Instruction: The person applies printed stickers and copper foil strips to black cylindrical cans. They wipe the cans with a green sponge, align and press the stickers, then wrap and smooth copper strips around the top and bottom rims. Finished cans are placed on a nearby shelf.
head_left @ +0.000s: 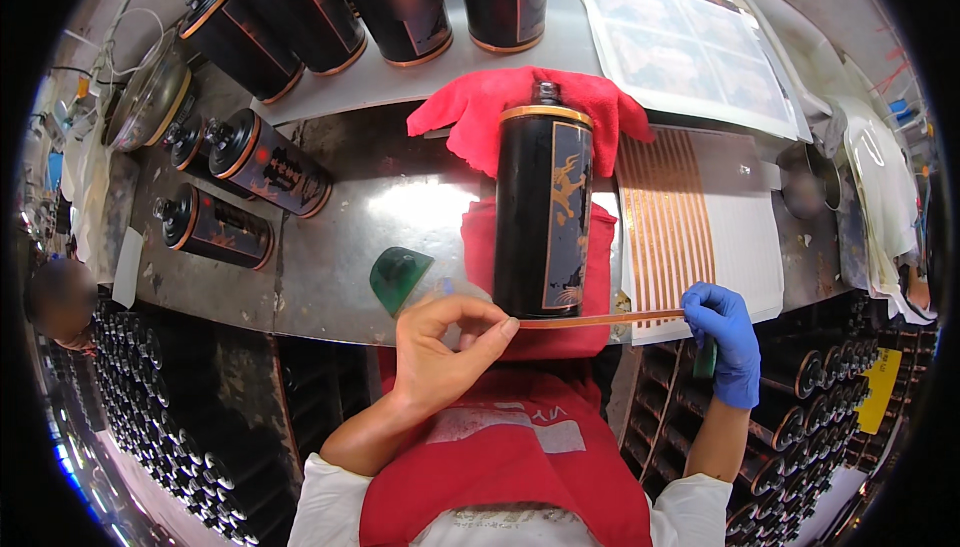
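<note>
A narrow copper-coloured strip (600,320) is stretched level just in front of a black bottle's base. My bare left hand (450,347) pinches its left end between thumb and fingertips. At the other end, my blue-gloved right hand (727,342) grips the strip, with a green piece (705,359), perhaps a scraper, showing below its fingers. The black bottle (522,217), with a gold-framed panel and gold shoulder band, lies neck away from me on red cloth (480,112). Right of it is a white backing sheet (750,267) bearing several copper strips (665,217).
A green scraper-like piece (400,279) lies left of the bottle on the metal table (350,292). Three dark bottles (268,165) stand at the left, and several larger ones (395,2) at the back. Printed sheets (680,42) cover the back right. Racked bottles (150,397) fill the space below.
</note>
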Demonstrator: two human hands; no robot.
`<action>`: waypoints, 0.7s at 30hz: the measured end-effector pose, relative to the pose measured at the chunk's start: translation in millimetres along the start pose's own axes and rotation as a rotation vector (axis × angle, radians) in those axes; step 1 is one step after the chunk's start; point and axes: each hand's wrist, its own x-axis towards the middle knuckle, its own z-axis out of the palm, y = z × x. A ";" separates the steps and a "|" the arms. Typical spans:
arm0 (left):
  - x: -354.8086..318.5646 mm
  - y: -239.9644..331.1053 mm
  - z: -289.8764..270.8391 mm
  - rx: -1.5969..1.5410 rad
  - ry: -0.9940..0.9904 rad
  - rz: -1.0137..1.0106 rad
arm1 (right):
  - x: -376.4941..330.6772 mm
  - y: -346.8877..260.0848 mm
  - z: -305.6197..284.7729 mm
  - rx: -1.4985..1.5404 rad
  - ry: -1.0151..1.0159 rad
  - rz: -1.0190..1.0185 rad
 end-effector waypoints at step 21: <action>9.5 -14.7 4.3 -0.255 -0.056 -0.105 | 15.7 12.9 -5.0 0.003 -0.010 0.009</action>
